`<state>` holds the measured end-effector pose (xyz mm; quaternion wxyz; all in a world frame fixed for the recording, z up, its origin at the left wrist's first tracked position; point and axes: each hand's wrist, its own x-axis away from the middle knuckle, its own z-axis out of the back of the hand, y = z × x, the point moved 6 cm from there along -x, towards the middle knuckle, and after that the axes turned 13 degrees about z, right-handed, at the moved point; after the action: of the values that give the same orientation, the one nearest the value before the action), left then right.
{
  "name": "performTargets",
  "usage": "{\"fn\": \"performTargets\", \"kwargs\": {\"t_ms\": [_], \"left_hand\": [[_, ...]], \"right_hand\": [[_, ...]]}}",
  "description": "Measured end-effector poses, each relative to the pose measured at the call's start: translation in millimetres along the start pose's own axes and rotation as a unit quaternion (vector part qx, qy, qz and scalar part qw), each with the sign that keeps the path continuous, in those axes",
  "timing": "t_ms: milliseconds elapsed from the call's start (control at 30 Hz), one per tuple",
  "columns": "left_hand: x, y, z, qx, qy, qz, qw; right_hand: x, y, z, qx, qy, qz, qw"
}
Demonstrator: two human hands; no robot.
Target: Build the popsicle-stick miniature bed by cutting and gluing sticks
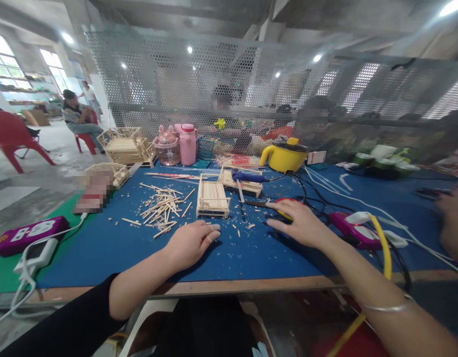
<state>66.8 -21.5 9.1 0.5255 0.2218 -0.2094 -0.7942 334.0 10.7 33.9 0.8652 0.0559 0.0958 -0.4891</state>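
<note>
My left hand rests on the blue mat with its fingers loosely curled together; nothing shows in it. Just beyond it stands a small bed-shaped frame of pale wooden sticks. My right hand has its fingers stretched out and apart, over the red and yellow handles of a pair of scissors; it does not grip them, and whether it touches them is hidden. A blue glue gun lies across a second stick frame, its nozzle pointing toward me. Loose sticks are heaped left of the first frame.
A yellow electric pot, a pink bottle and a mesh screen stand behind. Purple power strips and cables lie right and left. A phone leans against a stick frame at left. Another person's hand is at far right.
</note>
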Motion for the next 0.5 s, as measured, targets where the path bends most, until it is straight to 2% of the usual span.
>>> {"fn": "performTargets", "kwargs": {"t_ms": [33, 100, 200, 367, 500], "left_hand": [[-1, 1, -4.0, -0.048, -0.009, 0.003, 0.999], [-4, 3, -9.7, -0.110, -0.018, 0.017, 0.994], [-8, 5, -12.5, -0.132, -0.024, 0.023, 0.991], [-10, -2, -5.4, -0.080, -0.069, 0.039, 0.994], [-3, -15, 5.7, 0.010, -0.095, 0.060, 0.994]], "right_hand": [[-11, -2, 0, -0.007, 0.017, 0.003, 1.000], [-30, -4, -7, -0.006, 0.008, -0.007, 1.000], [-48, -2, -22, -0.010, -0.021, -0.017, 1.000], [-52, -2, -25, 0.006, -0.038, -0.039, 0.999], [-37, -26, -11, 0.012, -0.041, -0.039, 0.998]]}}
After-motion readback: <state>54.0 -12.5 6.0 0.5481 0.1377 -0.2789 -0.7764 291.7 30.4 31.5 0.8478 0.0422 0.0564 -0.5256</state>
